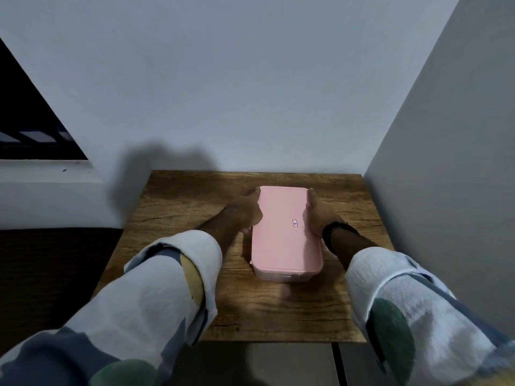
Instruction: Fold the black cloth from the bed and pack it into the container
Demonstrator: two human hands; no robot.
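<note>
We gripped the pink-lidded container (287, 232) on the wooden desk (195, 196), left hand (245, 213) and right hand (317, 215) clasping its long sides. The lid was on. No black cloth showed, so we could not tell whether it was packed inside.

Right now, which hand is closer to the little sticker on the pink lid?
Right. The right hand grips the lid's edge just beside the sticker; the left hand holds the opposite edge.
</note>
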